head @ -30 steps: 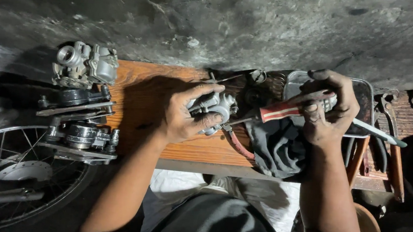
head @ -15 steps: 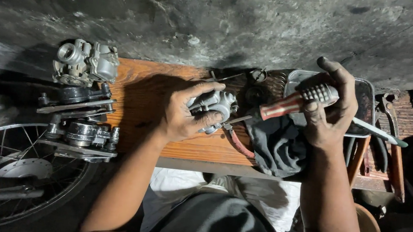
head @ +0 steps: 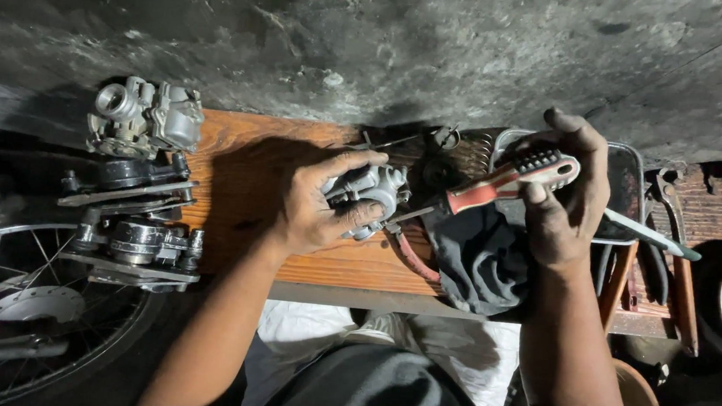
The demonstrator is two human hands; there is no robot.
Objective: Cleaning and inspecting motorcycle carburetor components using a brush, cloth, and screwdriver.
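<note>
Hands first: our left hand (head: 312, 212) wraps around a small metal carburetor (head: 368, 197), fingers curled over its top and thumb beneath, pressing it down on the wooden board (head: 248, 154). Our right hand (head: 563, 203) closes loosely around the red-and-grey handle of a screwdriver (head: 502, 182), fingers over the ribbed end and thumb on the near side. We see the shaft run left from the handle, its tip meeting the carburetor's right side.

Just below the screwdriver a dark rag (head: 478, 261) lies bunched on the board, with a reddish hose (head: 413, 260) curving beside it. Behind our right hand sits a metal tray (head: 623, 187), and a second, pale-handled tool (head: 650, 237) sticks out from under that hand to the right.

At the board's left end we see a second carburetor (head: 144, 116) above a stack of metal parts (head: 135, 218). A spoked wheel (head: 12, 312) stands at the lower left.
</note>
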